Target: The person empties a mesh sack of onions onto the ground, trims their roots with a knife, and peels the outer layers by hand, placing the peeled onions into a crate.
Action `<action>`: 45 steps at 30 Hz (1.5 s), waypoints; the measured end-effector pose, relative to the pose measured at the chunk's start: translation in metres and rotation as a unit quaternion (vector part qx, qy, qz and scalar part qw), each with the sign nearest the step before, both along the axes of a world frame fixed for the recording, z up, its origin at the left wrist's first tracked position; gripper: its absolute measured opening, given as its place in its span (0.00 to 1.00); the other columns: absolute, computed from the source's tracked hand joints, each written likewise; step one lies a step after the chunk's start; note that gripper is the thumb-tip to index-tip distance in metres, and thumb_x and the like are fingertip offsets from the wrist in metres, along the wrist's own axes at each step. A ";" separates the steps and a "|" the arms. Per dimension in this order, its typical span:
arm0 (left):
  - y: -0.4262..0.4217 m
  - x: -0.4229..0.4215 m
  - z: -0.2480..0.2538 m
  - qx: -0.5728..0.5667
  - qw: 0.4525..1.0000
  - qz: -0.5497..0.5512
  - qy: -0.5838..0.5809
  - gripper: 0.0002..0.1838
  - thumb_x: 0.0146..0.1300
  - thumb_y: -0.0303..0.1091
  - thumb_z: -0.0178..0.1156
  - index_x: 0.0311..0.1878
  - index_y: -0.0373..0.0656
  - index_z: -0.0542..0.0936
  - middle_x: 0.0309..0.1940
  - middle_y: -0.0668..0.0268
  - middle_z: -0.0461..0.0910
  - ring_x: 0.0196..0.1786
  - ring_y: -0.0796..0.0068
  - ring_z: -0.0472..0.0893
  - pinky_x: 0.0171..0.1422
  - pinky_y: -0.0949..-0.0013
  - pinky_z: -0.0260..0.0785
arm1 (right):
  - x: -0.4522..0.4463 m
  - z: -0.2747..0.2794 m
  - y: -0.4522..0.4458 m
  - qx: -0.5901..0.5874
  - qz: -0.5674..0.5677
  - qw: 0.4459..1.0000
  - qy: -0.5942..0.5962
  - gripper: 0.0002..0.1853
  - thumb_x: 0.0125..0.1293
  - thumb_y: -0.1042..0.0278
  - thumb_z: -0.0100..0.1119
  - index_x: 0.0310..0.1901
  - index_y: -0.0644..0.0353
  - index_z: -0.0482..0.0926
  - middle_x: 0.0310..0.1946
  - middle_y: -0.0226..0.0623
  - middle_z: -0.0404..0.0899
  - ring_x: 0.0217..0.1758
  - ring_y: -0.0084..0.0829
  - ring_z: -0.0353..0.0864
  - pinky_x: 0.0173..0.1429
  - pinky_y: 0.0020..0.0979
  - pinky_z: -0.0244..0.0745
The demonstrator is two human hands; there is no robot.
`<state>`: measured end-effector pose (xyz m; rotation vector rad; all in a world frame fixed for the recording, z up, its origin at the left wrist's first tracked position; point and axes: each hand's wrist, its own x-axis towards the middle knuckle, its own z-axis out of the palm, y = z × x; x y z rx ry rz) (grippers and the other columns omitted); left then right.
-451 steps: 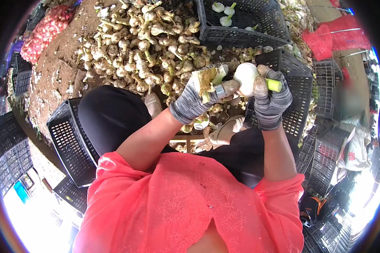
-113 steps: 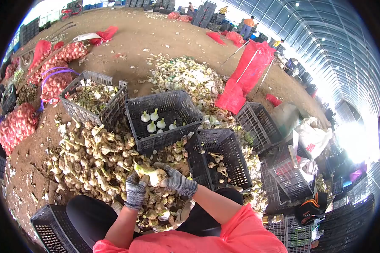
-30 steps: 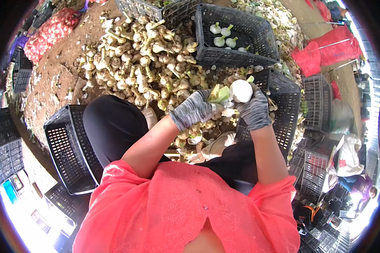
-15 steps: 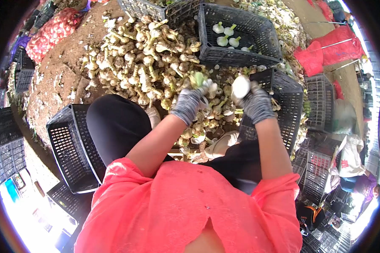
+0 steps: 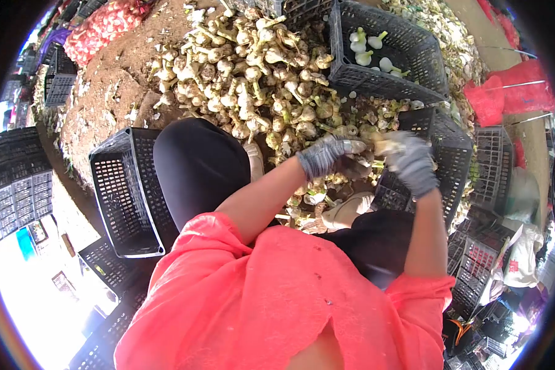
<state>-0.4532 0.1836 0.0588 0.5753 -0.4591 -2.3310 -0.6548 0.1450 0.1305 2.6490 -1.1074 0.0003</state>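
My left hand (image 5: 332,155), in a grey striped glove, is closed over the garlic heap (image 5: 259,80), its thumb stretched to the right; what its fingers hold is hidden. Beside it, my right hand (image 5: 412,161), gloved alike, is smeared by motion, so its fingers cannot be read. A blurred tan thing (image 5: 383,145), perhaps an unpeeled garlic bulb, shows between the hands. Several white trimmed bulbs (image 5: 364,58) with short green stems lie in the black crate (image 5: 385,86) beyond my hands.
Another black crate (image 5: 453,154) stands by my right hand, and one more (image 5: 126,191) left of my knee. Peelings (image 5: 456,55) lie behind the far crate. Red netting (image 5: 512,92) is at the right, a net sack of bulbs (image 5: 105,28) at the upper left.
The white bulb in my right hand and the green-leaved scraps in my left no longer show. Both hands have come closer together, and the view has shifted, moving the scene rightward.
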 end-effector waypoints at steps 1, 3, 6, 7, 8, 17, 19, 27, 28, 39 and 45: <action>-0.015 0.001 -0.031 -0.049 0.982 -0.008 -0.180 0.25 0.55 0.41 0.56 0.55 0.42 0.65 0.48 0.64 0.71 0.43 0.67 0.74 0.50 0.59 0.67 | 0.001 0.035 -0.005 0.167 -0.088 0.945 -0.268 0.07 0.54 0.68 0.52 0.34 0.55 0.76 0.22 0.34 0.74 0.23 0.28 0.73 0.29 0.27 0.71; -0.030 0.020 -0.068 -0.117 0.808 -0.008 -0.577 0.15 0.55 0.36 0.52 0.44 0.41 0.69 0.43 0.61 0.71 0.43 0.66 0.72 0.46 0.60 0.66 | -0.036 0.068 0.000 0.186 -0.205 0.919 -0.281 0.14 0.56 0.64 0.53 0.42 0.60 0.74 0.33 0.36 0.77 0.32 0.25 0.76 0.36 0.25 0.70; -0.054 0.055 -0.140 -0.096 0.526 -0.044 -0.844 0.13 0.54 0.40 0.50 0.38 0.44 0.75 0.39 0.59 0.73 0.45 0.63 0.72 0.46 0.59 0.63 | -0.153 0.054 0.028 0.179 -0.391 0.875 -0.223 0.09 0.55 0.69 0.49 0.38 0.59 0.74 0.33 0.34 0.76 0.35 0.27 0.75 0.37 0.25 0.70; -0.052 0.068 -0.152 -0.103 0.532 -0.091 -0.836 0.15 0.55 0.41 0.48 0.41 0.44 0.74 0.42 0.58 0.72 0.47 0.61 0.71 0.48 0.59 0.62 | -0.178 0.057 0.049 0.157 -0.435 0.879 -0.118 0.10 0.53 0.73 0.48 0.38 0.57 0.74 0.38 0.33 0.75 0.40 0.29 0.75 0.40 0.27 0.71; -0.051 0.075 -0.166 -0.116 0.548 -0.153 -0.814 0.17 0.56 0.42 0.46 0.44 0.44 0.73 0.45 0.57 0.71 0.49 0.60 0.71 0.50 0.59 0.62 | -0.205 0.058 0.074 0.105 -0.400 0.881 0.231 0.11 0.54 0.71 0.45 0.39 0.59 0.75 0.36 0.37 0.76 0.38 0.32 0.75 0.39 0.30 0.71; -0.084 0.062 -0.204 -0.126 0.619 -0.011 -0.775 0.14 0.61 0.38 0.43 0.45 0.43 0.72 0.34 0.60 0.75 0.34 0.68 0.74 0.35 0.66 0.66 | -0.253 0.063 0.212 0.270 -0.656 0.691 0.139 0.30 0.46 0.47 0.57 0.50 0.54 0.69 0.50 0.42 0.68 0.55 0.38 0.65 0.59 0.37 0.59; -0.084 0.047 -0.180 0.019 0.818 0.190 -0.543 0.12 0.58 0.39 0.48 0.40 0.43 0.73 0.33 0.59 0.75 0.33 0.67 0.74 0.35 0.64 0.67 | -0.291 0.026 0.207 0.136 -0.502 0.851 0.070 0.26 0.46 0.51 0.59 0.45 0.57 0.72 0.37 0.42 0.74 0.43 0.40 0.71 0.51 0.37 0.64; -0.055 0.050 -0.072 0.158 0.955 0.249 -0.029 0.10 0.57 0.39 0.50 0.28 0.42 0.73 0.22 0.62 0.73 0.23 0.62 0.71 0.27 0.59 0.66 | -0.077 0.098 0.077 0.114 -0.323 0.918 -0.202 0.21 0.52 0.60 0.55 0.49 0.55 0.68 0.42 0.38 0.72 0.45 0.37 0.72 0.49 0.32 0.68; -0.054 0.051 -0.061 0.168 0.952 0.254 -0.028 0.10 0.58 0.39 0.49 0.28 0.42 0.73 0.22 0.62 0.73 0.22 0.62 0.70 0.26 0.59 0.65 | -0.061 0.101 0.067 0.101 -0.286 0.930 -0.208 0.21 0.52 0.60 0.55 0.48 0.54 0.68 0.42 0.38 0.73 0.45 0.37 0.72 0.49 0.32 0.68; -0.071 0.103 -0.123 0.124 0.851 0.503 -0.085 0.12 0.56 0.37 0.54 0.37 0.38 0.70 0.26 0.63 0.74 0.29 0.69 0.74 0.33 0.65 0.74 | -0.032 0.043 0.020 0.245 -0.234 0.905 -0.259 0.20 0.51 0.67 0.58 0.47 0.59 0.71 0.41 0.43 0.74 0.43 0.37 0.74 0.48 0.30 0.68; -0.023 0.025 -0.176 -0.484 0.732 -0.010 -0.480 0.09 0.54 0.34 0.54 0.36 0.41 0.73 0.24 0.63 0.75 0.25 0.71 0.75 0.27 0.70 0.70 | -0.071 0.082 0.039 0.244 -0.304 0.826 -0.407 0.14 0.58 0.69 0.51 0.47 0.60 0.72 0.41 0.37 0.75 0.42 0.25 0.74 0.45 0.23 0.69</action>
